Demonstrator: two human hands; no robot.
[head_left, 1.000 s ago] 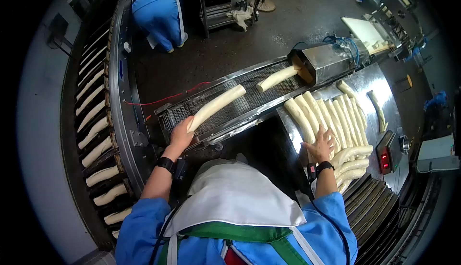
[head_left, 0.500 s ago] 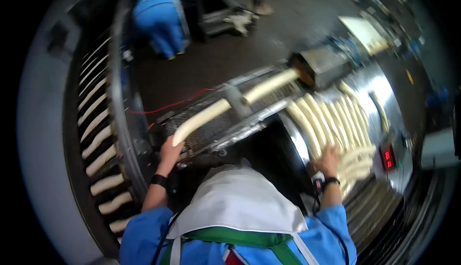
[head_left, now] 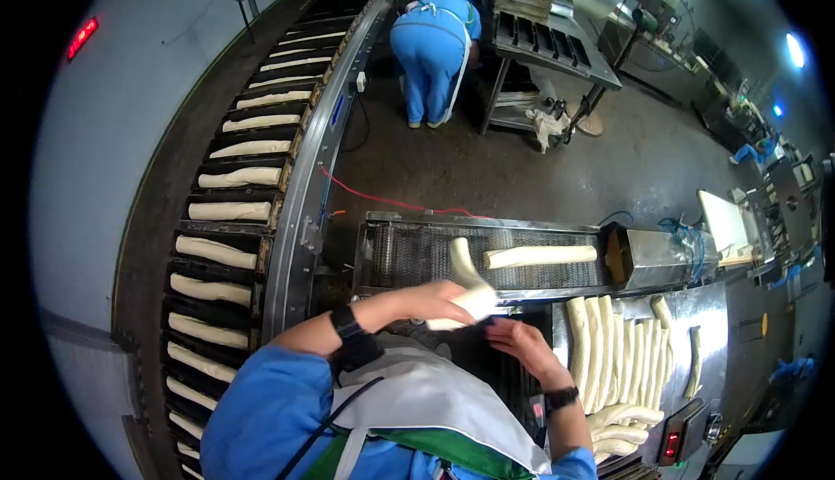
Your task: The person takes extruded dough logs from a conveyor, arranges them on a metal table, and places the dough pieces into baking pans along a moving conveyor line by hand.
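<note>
My left hand (head_left: 442,301) is closed around a long pale dough roll (head_left: 461,261), which bends and droops off the near edge of the small mesh conveyor (head_left: 409,254). Part of the roll is hidden behind my fingers. Close by on the right, my right hand (head_left: 524,347) reaches toward the roll with its fingers apart and nothing visible in them. A second dough roll (head_left: 541,256) lies lengthwise on the belt, near the metal housing (head_left: 665,256). Several more dough rolls (head_left: 600,350) rest side by side on the steel table (head_left: 715,306).
Dough-filled black pans (head_left: 228,210) line the long conveyor on the left, behind its metal rail (head_left: 304,184). A scale with a red display (head_left: 672,443) stands at lower right. A co-worker (head_left: 432,50) bends over near a bench (head_left: 600,70). A red cable (head_left: 391,204) crosses the floor.
My left hand has lifted the dough roll from the conveyor's left end and brought it right, toward me. My right hand has left the rolls on the table. The view has turned.
</note>
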